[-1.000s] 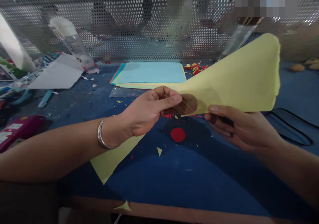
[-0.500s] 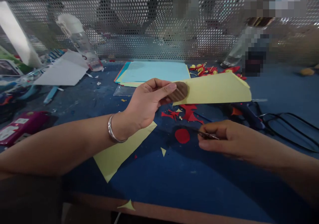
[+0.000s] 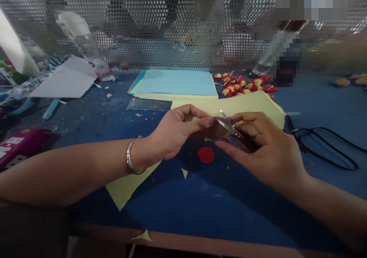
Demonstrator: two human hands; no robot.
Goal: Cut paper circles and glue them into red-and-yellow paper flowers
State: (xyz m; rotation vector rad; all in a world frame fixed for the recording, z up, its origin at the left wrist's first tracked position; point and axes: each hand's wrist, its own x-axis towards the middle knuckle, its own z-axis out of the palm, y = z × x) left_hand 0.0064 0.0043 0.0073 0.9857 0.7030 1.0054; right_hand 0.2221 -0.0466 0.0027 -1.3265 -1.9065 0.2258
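Observation:
My left hand (image 3: 176,133), a silver bangle at its wrist, pinches a sheet of yellow paper (image 3: 249,104) between thumb and fingers. The round brown piece seen on the paper earlier is hard to make out now. My right hand (image 3: 269,151) grips dark-handled scissors (image 3: 241,135), their blades parted at the paper's edge close to my left thumb. On the table below lies a red paper circle (image 3: 206,155). A small yellow scrap (image 3: 184,173) is just left of it, and another yellow sheet (image 3: 129,185) lies partly under my left forearm.
Behind my hands are a stack of coloured paper (image 3: 177,82) and a pile of red-and-yellow paper pieces (image 3: 243,84). A bottle (image 3: 94,55) stands at the back left. A purple object (image 3: 23,145) sits at left, a black cable (image 3: 329,130) at right. A perforated metal screen (image 3: 160,28) closes the back.
My right hand has moved up and left with the scissors, bringing the parted blades to the yellow paper. My left hand has come slightly lower and to the right, still pinching the sheet.

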